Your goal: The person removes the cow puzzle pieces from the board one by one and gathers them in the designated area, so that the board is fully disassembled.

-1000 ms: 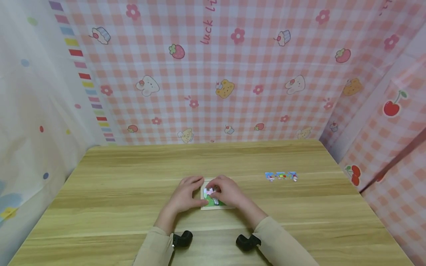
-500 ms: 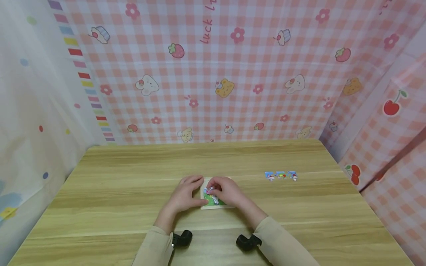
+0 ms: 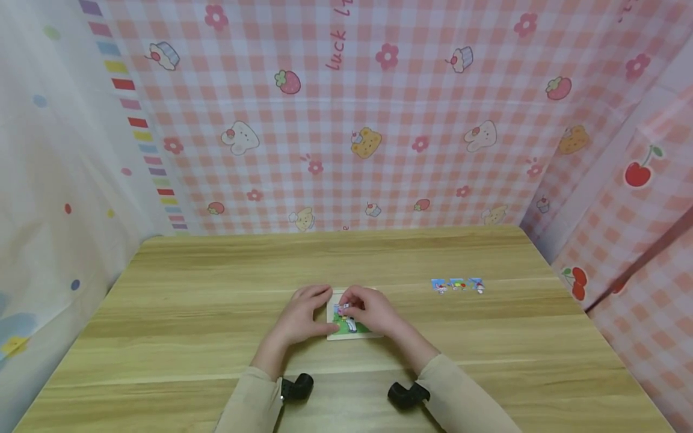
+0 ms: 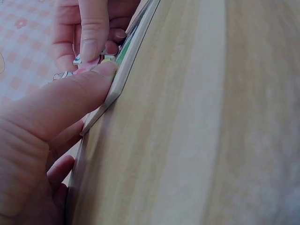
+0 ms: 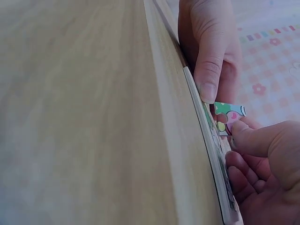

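Observation:
A small puzzle board [image 3: 352, 338] with a pale wooden rim lies flat on the table, its picture showing green ground and a figure. My left hand [image 3: 300, 316] holds the board's left side, thumb on the near left part and fingers at the far left corner. Between the thumb and fingers of my right hand [image 3: 375, 313] is a pinched puzzle piece [image 5: 229, 115], green, white and pink. That piece stands tilted over the board's left half in the right wrist view. The right hand covers much of the board's upper right from the head view.
Three loose puzzle pieces [image 3: 458, 284] lie in a row on the wooden table [image 3: 216, 270], right of and beyond the board. A pink checked cloth [image 3: 325, 120] hangs behind the table, with more cloth at both sides. Each wrist wears a black camera [image 3: 298, 388].
The right fingers have shifted and turned the pinched puzzle piece slightly over the board's left part. The left hand, the board and the loose pieces stay in place.

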A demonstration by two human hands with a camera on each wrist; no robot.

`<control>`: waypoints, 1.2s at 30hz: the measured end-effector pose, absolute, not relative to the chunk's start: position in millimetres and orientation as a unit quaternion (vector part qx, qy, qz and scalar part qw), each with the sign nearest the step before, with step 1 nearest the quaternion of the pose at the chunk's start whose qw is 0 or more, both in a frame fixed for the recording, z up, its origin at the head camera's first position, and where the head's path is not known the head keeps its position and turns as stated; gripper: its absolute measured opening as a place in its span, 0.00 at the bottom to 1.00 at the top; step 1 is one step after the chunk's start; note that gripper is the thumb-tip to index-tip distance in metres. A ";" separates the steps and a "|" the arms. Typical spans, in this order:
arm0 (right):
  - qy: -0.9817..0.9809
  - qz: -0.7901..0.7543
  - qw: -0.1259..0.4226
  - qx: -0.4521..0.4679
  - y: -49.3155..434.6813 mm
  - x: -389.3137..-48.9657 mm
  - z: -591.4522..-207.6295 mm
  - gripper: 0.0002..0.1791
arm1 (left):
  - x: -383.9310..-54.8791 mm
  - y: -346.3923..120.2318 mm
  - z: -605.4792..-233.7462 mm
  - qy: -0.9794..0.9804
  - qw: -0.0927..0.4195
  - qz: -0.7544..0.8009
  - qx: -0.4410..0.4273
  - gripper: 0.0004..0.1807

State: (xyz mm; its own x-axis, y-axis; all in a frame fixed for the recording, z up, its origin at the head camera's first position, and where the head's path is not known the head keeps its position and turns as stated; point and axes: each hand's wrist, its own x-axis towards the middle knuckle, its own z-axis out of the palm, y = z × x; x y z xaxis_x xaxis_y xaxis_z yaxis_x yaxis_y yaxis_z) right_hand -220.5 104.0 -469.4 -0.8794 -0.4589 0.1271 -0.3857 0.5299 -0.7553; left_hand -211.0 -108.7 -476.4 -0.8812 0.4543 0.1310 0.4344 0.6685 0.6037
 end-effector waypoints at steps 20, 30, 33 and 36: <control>0.866 -0.445 0.024 -0.226 168.5 -210.1 -462.9 0.04 | -211.5 -107.1 -475.4 0.918 0.019 0.316 0.239 0.45; 0.865 -0.449 0.002 -0.223 208.1 -207.0 -466.0 0.06 | -210.8 -107.5 -474.9 0.918 0.020 0.315 0.240 0.45; 0.863 -0.454 -0.002 -0.219 220.5 -205.9 -466.6 0.06 | -210.9 -107.5 -475.4 0.918 0.021 0.314 0.240 0.46; 0.869 -0.446 -0.012 -0.215 232.5 -204.7 -466.0 0.07 | -211.5 -107.9 -476.1 0.919 0.021 0.314 0.239 0.46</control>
